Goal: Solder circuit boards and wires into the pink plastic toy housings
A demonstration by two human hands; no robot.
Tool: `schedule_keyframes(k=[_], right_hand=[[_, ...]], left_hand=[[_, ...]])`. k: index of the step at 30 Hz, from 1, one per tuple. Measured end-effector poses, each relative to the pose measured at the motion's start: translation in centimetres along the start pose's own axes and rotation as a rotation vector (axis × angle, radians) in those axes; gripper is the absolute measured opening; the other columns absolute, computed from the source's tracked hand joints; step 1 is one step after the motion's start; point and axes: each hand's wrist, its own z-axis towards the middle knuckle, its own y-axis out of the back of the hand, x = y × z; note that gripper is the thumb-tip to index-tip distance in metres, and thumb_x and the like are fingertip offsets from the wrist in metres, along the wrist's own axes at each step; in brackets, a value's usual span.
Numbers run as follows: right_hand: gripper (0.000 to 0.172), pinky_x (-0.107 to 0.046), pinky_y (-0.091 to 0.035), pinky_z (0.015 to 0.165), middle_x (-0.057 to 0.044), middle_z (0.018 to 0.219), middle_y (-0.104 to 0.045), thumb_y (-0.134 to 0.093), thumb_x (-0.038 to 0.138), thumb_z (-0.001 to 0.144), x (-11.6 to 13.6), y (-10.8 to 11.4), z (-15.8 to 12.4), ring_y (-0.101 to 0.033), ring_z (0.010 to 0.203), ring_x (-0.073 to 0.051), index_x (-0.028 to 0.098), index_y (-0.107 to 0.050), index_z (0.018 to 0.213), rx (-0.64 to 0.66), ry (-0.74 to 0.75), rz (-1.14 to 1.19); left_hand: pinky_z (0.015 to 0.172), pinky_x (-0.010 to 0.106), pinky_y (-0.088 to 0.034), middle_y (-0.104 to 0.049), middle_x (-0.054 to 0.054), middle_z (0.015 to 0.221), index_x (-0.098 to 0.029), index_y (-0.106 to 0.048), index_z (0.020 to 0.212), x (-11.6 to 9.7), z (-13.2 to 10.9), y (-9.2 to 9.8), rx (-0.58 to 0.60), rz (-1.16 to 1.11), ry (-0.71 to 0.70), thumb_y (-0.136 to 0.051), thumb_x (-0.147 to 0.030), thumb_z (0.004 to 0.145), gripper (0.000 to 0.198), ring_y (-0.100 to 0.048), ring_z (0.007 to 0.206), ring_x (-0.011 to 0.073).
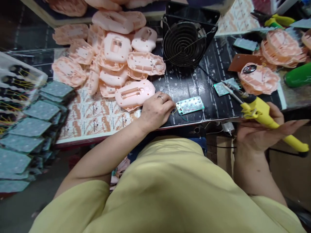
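Note:
My left hand (157,110), with a ring on one finger, rests at the table's front edge, its fingers pinched together. The fingertips are at the left end of a small green circuit board (190,105) lying flat. Thin wires show by the fingertips, but what they pinch is too small to make out. In my right hand (255,134) is a yellow soldering gun (261,113), its tip pointing up and left. That tip is over or near a second circuit board (222,88); contact cannot be told. A pink plastic shell (136,94) lies beside my left hand.
Several pink shells (116,48) are heaped at the back left, with more shells (282,48) at right. A black fan (184,45) stands behind the boards. Stacked circuit boards (37,110) and a white tray of wired parts (40,72) are at left. A green object (298,76) lies far right.

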Motion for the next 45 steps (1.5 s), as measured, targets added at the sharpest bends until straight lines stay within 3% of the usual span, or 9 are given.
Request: schedule_keyframes(k=[2,5,9,12,15,23,29,35,45], right_hand=[[0.072,-0.022,-0.042,0.035,0.001,0.061,-0.054,-0.058,0.088,0.066,0.8,-1.0,0.3,-0.055,0.05,-0.012,0.016,-0.067,0.075,-0.002,-0.154,0.076],[0.06,-0.022,-0.04,0.03,0.001,0.06,-0.059,-0.08,0.071,0.055,1.8,-1.9,-0.4,-0.053,0.043,-0.012,0.015,-0.072,0.076,0.089,-0.189,0.024],[0.043,-0.023,-0.041,0.03,0.002,0.059,-0.063,-0.084,0.056,0.063,1.9,-2.0,-1.7,-0.053,0.039,-0.012,0.02,-0.077,0.084,0.221,0.035,-0.028],[0.028,-0.02,-0.048,0.042,0.003,0.061,-0.066,-0.083,0.049,0.07,2.0,-1.6,-2.0,-0.056,0.045,-0.009,0.025,-0.078,0.083,0.281,0.249,-0.077],[0.018,-0.019,-0.054,0.055,0.003,0.069,-0.071,-0.088,0.035,0.067,2.6,-1.1,-2.0,-0.064,0.056,-0.009,0.025,-0.077,0.077,0.343,0.298,-0.12],[0.046,-0.026,-0.056,0.055,0.003,0.093,-0.077,-0.079,0.03,0.079,5.5,-0.2,-1.7,-0.071,0.067,-0.014,0.035,-0.068,0.123,0.759,0.345,-0.421],[0.029,-0.025,-0.053,0.054,0.004,0.088,-0.077,-0.084,0.029,0.074,5.4,0.2,-1.4,-0.069,0.064,-0.013,0.033,-0.076,0.101,0.675,0.453,-0.435],[0.018,-0.026,-0.057,0.052,0.0,0.075,-0.074,-0.086,0.032,0.07,5.1,-0.6,-1.3,-0.068,0.059,-0.015,0.026,-0.075,0.082,0.577,0.318,-0.323],[0.016,-0.031,-0.058,0.056,0.001,0.075,-0.074,-0.085,0.027,0.069,5.0,-0.8,-1.4,-0.069,0.061,-0.017,0.027,-0.076,0.082,0.623,0.324,-0.254]], left_hand=[[0.074,0.033,-0.052,-0.072,0.007,0.09,-0.014,-0.072,0.087,0.0,0.0,0.1,-0.002,-0.019,-0.006,-0.053,-0.017,0.097,0.021,-0.062,0.082,0.019],[0.076,0.032,-0.054,-0.074,0.006,0.092,-0.013,-0.071,0.088,0.1,0.1,0.1,-0.015,-0.054,-0.034,-0.054,-0.013,0.095,0.019,-0.063,0.084,0.0184],[0.078,0.031,-0.054,-0.076,0.004,0.091,-0.014,-0.072,0.089,0.1,0.3,0.2,0.04,-0.063,-0.036,-0.053,-0.012,0.095,0.02,-0.065,0.084,0.0176],[0.08,0.032,-0.054,-0.076,0.005,0.092,-0.013,-0.073,0.09,0.2,0.3,0.3,0.089,-0.063,-0.035,-0.051,-0.012,0.096,0.022,-0.064,0.085,0.0176],[0.08,0.032,-0.054,-0.076,0.006,0.093,-0.012,-0.074,0.091,0.2,0.5,0.5,0.128,-0.042,-0.059,-0.051,-0.01,0.094,0.023,-0.063,0.086,0.0185],[0.073,0.033,-0.051,-0.074,0.006,0.095,-0.015,-0.075,0.091,0.0,2.1,1.9,0.398,0.029,-0.023,-0.048,-0.012,0.094,0.028,-0.063,0.088,0.0214],[0.071,0.032,-0.048,-0.074,0.007,0.091,-0.018,-0.076,0.09,0.3,3.6,3.0,0.577,0.028,0.081,-0.049,-0.018,0.092,0.027,-0.066,0.085,0.0207],[0.068,0.032,-0.046,-0.073,0.007,0.077,-0.02,-0.078,0.088,0.4,4.1,4.4,0.715,0.059,0.19,-0.05,-0.019,0.088,0.028,-0.067,0.074,0.0221],[0.07,0.031,-0.049,-0.075,0.006,0.087,-0.02,-0.076,0.09,-0.1,3.6,3.2,0.55,-0.064,0.237,-0.056,-0.026,0.089,0.022,-0.068,0.079,0.0213]])
